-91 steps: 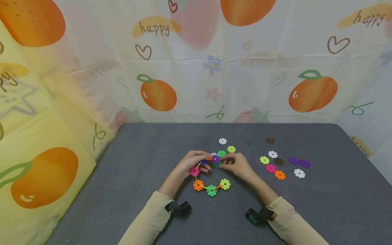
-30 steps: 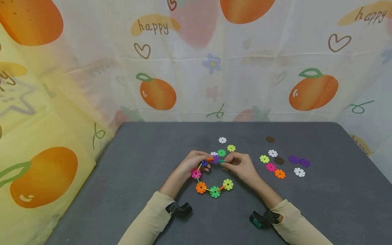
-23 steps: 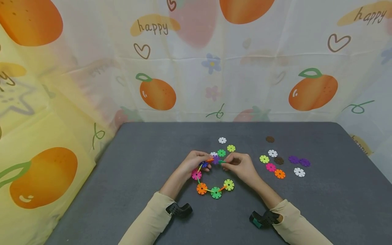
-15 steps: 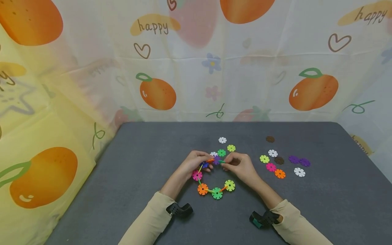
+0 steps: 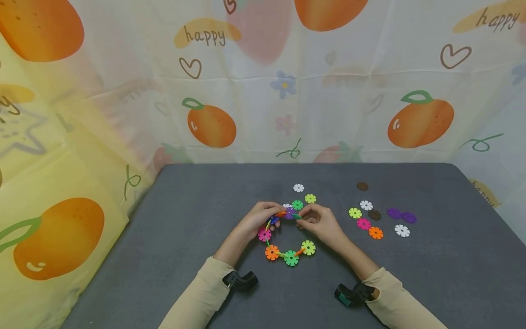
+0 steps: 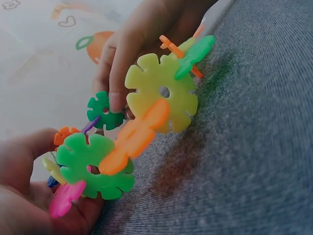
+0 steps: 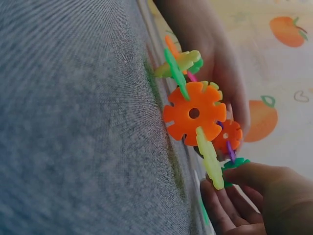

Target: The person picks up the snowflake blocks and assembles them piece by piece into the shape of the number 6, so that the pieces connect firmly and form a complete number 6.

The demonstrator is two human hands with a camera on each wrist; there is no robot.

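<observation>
A linked chain (image 5: 269, 254) curves over the tabletop (image 5: 205, 192), the left hand (image 5: 260, 218) pinching its orange disc (image 5: 281, 214), the right hand (image 5: 318, 218) pinching a dark green disc (image 5: 297, 217) against the purple disc (image 5: 289, 213), seating unclear, while loose discs (image 5: 376, 233) lie unlinked

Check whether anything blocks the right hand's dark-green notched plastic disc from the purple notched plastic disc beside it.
Nothing visible: the right hand pinches the dark-green disc, which seems to touch the purple disc.

Smooth plastic discs (image 7: 183, 108), matt tabletop (image 5: 205, 205)
</observation>
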